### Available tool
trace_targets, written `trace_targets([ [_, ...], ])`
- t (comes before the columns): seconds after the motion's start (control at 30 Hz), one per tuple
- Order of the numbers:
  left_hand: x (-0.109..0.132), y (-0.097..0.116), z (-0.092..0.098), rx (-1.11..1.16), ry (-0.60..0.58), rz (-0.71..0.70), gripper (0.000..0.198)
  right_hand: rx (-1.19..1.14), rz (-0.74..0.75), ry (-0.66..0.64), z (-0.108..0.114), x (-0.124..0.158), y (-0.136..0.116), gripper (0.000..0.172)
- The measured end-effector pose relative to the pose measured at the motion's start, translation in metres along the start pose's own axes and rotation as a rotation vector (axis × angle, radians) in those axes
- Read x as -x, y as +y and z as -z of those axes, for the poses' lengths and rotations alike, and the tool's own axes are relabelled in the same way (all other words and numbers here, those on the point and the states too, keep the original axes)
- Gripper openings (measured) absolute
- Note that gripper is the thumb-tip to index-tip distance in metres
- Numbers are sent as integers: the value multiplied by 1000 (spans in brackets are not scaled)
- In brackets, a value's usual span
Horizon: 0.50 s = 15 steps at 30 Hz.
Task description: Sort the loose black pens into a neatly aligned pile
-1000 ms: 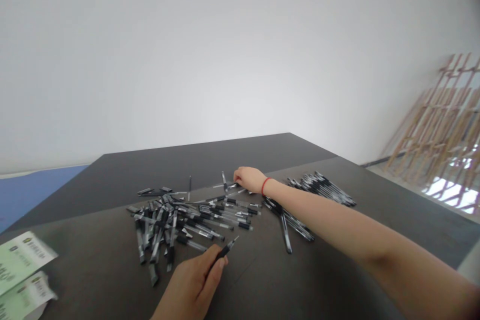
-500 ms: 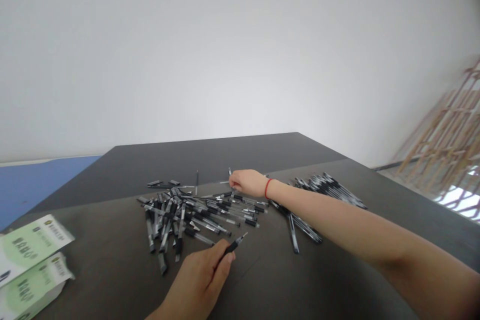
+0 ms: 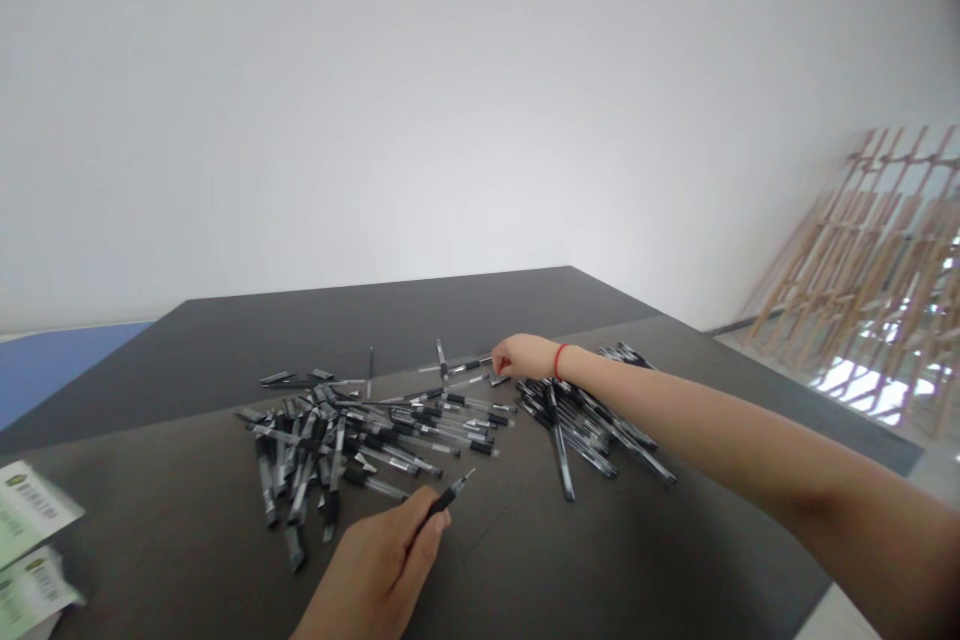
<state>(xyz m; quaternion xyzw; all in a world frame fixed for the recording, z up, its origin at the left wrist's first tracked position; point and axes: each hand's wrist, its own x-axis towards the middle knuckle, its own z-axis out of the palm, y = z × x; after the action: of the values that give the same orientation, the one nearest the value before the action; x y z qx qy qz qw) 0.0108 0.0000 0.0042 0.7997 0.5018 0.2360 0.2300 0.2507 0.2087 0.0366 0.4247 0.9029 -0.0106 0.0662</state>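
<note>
Packets [image 3: 34, 508] lie left of heaped pens [image 3: 371, 440]; left hand [image 3: 382, 560] grips a pen [image 3: 446, 499], right hand [image 3: 525, 357], grip unclear, forearm [image 3: 712, 432] overlapping more pens [image 3: 562, 457].

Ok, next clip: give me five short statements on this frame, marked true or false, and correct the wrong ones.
1. The left hand holds a pen with its tip exposed. True.
2. Both wrists are bare. False: a red band circles the right one.
3. The right hand is farther from the camera than the left. True.
4. All the pens form one heap. False: a second group lies right of the left pile.
5. Green-and-white packets lie at the picture's left edge. True.
</note>
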Motion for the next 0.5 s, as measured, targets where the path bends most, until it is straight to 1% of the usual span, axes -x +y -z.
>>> trace_targets([
  [0.17,-1,1,1,0,-12,17,31,47,13,12,-4,1,-18,16],
  [0.33,0,-2,0,-1,-11,28,30,85,-1,40,-2,2,-35,15],
  [0.43,1,0,0,14,-5,38,30,70,-1,76,4,11,-47,15],
  [0.5,1,3,1,28,1,48,32,14,37,109,7,25,-59,15],
])
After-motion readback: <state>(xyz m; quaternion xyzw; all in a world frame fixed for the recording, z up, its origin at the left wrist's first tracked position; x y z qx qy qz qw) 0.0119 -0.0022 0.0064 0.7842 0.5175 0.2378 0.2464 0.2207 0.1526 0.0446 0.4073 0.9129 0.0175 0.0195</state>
